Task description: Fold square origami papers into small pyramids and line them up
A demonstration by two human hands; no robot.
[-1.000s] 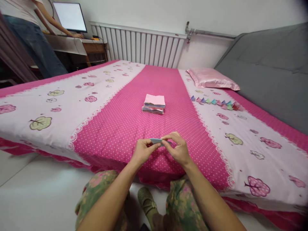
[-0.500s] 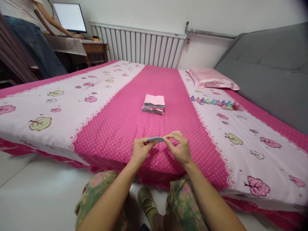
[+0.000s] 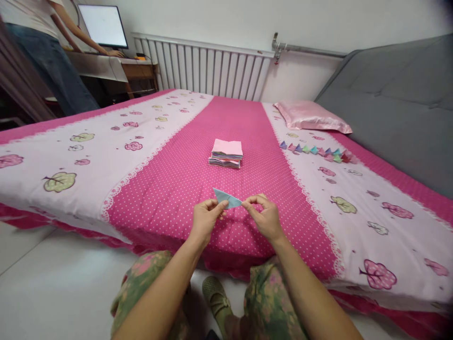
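A small light-blue folded paper triangle is held over the near edge of the bed. My left hand pinches its left corner and my right hand pinches its right corner, fingers closed on both. Further up the pink dotted stripe lies a stack of coloured paper squares with a pink sheet on top. To the right, a row of several small folded paper pieces in mixed colours lies on the white part of the sheet.
A pink satin pillow lies at the far right beside a grey padded headboard. A white radiator runs along the back wall. At the far left another person stands at a desk with a lit monitor.
The blue paper was held flat, edge-on, between my fingers; now it is tilted up so its triangular face shows. My hands have risen slightly.
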